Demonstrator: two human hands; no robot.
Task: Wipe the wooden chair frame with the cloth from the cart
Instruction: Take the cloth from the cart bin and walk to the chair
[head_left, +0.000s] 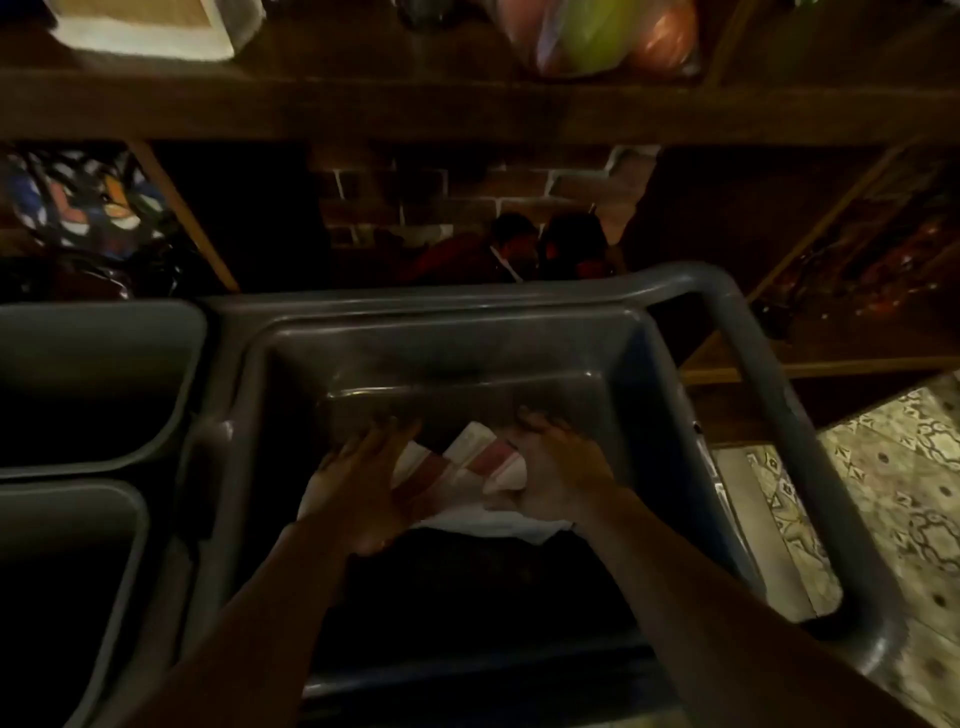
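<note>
A white cloth with reddish stripes (478, 462) lies crumpled in the deep grey tub of the cart (457, 322). Both my hands reach down into the tub. My left hand (363, 483) lies flat on the cloth's left part with its fingers spread. My right hand (556, 467) is curled over the cloth's right end and grips it. No wooden chair frame shows in this view.
Two grey bins (93, 374) stand at the left of the cart. The cart's grey handle (779, 415) curves round at the right, above a patterned tile floor (893, 467). Dark wooden shelves (467, 109) with bags and a brick wall stand behind.
</note>
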